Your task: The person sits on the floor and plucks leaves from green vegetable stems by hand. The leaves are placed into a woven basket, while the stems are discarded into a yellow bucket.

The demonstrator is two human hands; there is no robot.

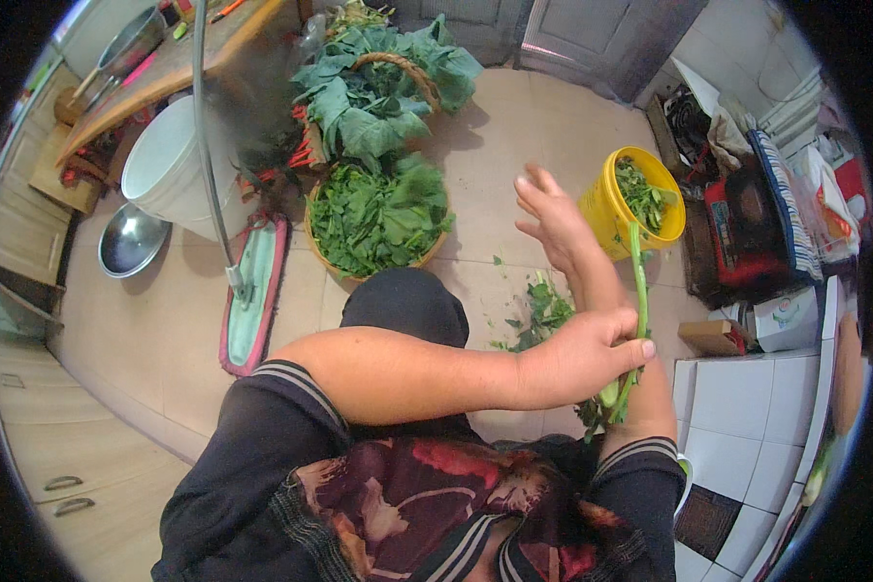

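Observation:
My left forearm crosses in front of me. In my left hand (575, 360) a long pale-green leafy stalk (641, 284) is held upright, its leaves hanging below the fist. My right hand (556, 214) reaches forward past it, fingers somewhat apart and holding nothing, between a basket of green leaves (375, 218) and a yellow bucket (596, 207). Stems and leaf scraps (642, 193) fill part of the bucket. A loose heap of leafy greens (549, 309) lies on the floor below my right wrist, partly hidden by my arms.
Large blue-green leaves (385, 87) overflow a basket with a woven handle (400, 69). On the left stand a white bucket (167, 167), a metal bowl (134, 240) and a flat mop (254, 291). A white-tiled ledge (735, 400) and a red-and-black appliance (746, 225) line the right.

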